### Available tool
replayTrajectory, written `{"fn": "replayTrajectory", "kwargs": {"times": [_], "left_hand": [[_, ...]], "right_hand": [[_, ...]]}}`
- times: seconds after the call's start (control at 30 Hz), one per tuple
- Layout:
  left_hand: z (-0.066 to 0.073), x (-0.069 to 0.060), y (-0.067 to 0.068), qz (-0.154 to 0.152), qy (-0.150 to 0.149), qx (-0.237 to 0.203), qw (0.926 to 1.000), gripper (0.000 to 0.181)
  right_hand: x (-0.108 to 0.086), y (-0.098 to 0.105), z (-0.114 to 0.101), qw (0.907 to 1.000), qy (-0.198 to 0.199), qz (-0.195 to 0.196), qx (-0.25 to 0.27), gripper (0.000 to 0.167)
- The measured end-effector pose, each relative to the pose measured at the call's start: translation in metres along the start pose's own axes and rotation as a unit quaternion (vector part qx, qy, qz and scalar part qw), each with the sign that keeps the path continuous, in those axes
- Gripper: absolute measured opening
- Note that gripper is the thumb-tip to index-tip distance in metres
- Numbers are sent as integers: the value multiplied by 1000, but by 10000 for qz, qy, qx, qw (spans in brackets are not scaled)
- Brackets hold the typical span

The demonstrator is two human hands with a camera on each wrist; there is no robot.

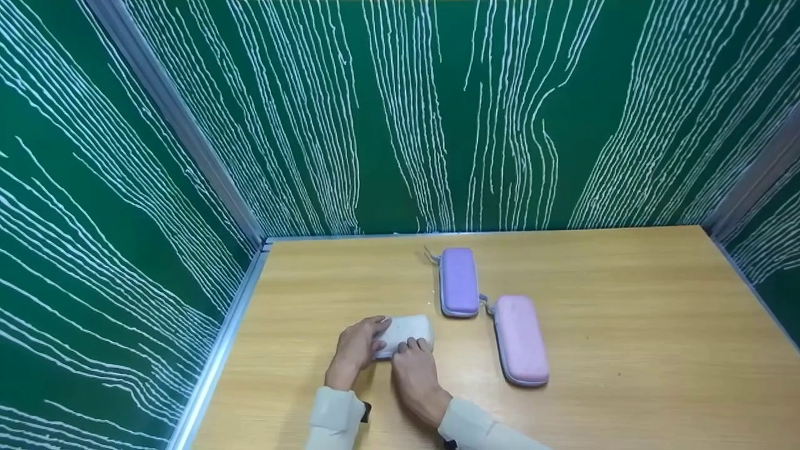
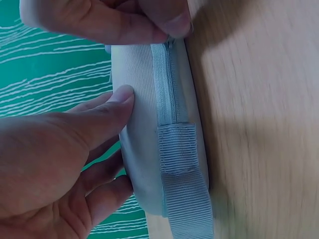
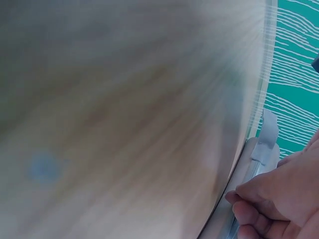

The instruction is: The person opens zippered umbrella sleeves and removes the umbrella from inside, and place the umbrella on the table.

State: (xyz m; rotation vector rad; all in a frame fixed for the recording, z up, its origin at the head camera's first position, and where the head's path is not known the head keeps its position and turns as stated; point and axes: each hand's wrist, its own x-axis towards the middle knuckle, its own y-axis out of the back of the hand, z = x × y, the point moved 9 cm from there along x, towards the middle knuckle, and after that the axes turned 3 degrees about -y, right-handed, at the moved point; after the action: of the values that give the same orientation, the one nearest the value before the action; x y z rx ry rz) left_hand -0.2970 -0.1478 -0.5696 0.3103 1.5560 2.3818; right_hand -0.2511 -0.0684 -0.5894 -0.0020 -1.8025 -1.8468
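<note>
Here, left fingers (image 2: pixel 110 196) gripping one case (image 1: pixel 405 328), right fingers (image 2: pixel 124 25) its zipper (image 2: pixel 169 89), two other cases (image 1: pixel 459 281) (image 1: pixel 522 340)

The white case (image 1: pixel 409 326) looks matt, its strap (image 2: pixel 189 201) ribbed cloth; purple case (image 1: pixel 459 281) and pink case (image 1: pixel 520 340), matt; table (image 1: pixel 644 312), smooth wood, faintly glossy.

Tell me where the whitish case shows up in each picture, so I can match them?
Head view: lower middle, the whitish case lies left of the pink case.
Left wrist view: upright through the middle, strap at the bottom.
Right wrist view: lower right, partly hidden.
Shared landmark: the white-lined green wall.
</note>
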Motion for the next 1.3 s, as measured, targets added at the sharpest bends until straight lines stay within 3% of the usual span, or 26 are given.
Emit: {"fn": "replayTrajectory", "kwargs": {"times": [0.17, 0.4, 0.9, 1.17, 1.3], "left_hand": [[0, 1, -3, 40, 79, -3, 10000, 45], [2, 1, -2, 94, 57, -28, 9999, 44], [2, -1, 4, 332, -36, 199, 9992, 44], [2, -3, 3, 427, -98, 221, 9988, 44], [1, -3, 2, 425, -48, 164, 9989, 46]], "right_hand": [[0, 3, -5, 9996, 67, 259, 79, 8], [3, -1, -11, 9999, 129, -42, 69, 7], [8, 7, -24, 9981, 373, 492, 11, 9], [10, -1, -29, 9990, 429, 67, 111, 12], [11, -2, -31, 9991, 410, 63, -1, 13]]}}
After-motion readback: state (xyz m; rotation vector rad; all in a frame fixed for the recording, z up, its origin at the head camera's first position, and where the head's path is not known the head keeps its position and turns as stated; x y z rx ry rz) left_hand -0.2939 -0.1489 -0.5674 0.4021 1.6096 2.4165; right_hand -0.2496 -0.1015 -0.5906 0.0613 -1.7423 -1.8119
